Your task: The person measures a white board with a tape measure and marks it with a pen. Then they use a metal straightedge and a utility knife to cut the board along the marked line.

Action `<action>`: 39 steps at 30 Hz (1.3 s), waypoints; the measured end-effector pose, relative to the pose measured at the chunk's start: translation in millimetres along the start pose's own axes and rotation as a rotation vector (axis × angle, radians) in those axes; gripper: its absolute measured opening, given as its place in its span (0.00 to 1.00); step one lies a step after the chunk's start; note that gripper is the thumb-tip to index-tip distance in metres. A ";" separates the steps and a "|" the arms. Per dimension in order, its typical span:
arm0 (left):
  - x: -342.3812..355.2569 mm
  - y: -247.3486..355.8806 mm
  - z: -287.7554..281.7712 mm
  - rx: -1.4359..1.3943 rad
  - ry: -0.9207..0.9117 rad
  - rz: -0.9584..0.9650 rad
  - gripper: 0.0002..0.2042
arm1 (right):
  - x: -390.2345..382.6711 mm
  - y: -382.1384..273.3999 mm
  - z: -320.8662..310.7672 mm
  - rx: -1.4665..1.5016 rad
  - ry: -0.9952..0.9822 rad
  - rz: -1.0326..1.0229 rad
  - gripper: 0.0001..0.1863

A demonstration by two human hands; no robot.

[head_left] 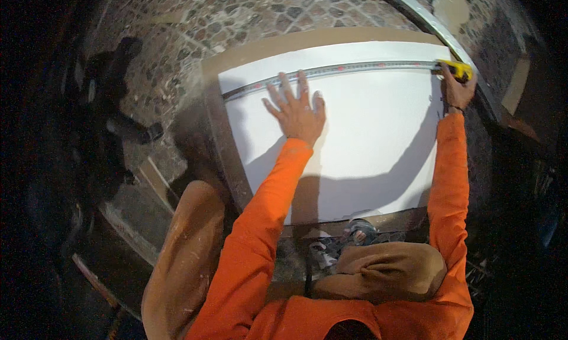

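A white sheet [361,127] lies on a larger brown board [278,43] on the ground. An extended steel tape [373,66] stretches across the sheet's upper part. The yellow tape-measure case [461,66] sits at the upper right corner, with my right hand [457,85] closed on it. My left hand [299,112] is spread with fingers apart, their tips resting at the tape near the left half of the sheet. The tape's left end is in shadow at the sheet's edge.
A long metal profile [436,35] runs diagonally past the board's upper right corner. Mosaic stone flooring [272,11] surrounds it. Board strips [154,183] and dark, indistinct objects lie at the left. My bent legs [384,269] and a foot [361,232] are at the board's near edge.
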State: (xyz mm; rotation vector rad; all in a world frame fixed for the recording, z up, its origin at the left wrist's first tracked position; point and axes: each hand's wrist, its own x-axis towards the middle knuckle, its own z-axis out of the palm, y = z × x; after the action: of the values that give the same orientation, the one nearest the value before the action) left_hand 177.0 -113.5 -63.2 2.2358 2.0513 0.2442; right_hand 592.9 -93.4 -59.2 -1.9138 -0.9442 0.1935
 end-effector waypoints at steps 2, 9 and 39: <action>-0.3 5.5 -1.3 -0.037 -0.011 0.018 0.34 | 7.6 9.2 -7.2 -0.139 0.086 0.040 0.40; 0.3 5.8 0.3 -0.041 0.006 -0.013 0.33 | 4.6 -0.3 -7.0 -0.122 0.019 0.061 0.43; 19.7 52.3 1.5 -0.162 0.000 0.419 0.30 | -11.2 -48.9 -3.1 -0.356 -0.092 0.033 0.47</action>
State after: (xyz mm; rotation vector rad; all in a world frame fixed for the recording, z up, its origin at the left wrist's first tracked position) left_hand 230.1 -98.5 -54.3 2.5314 1.4790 0.4231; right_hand 560.8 -91.3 -20.7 -2.2637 -1.0641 0.1397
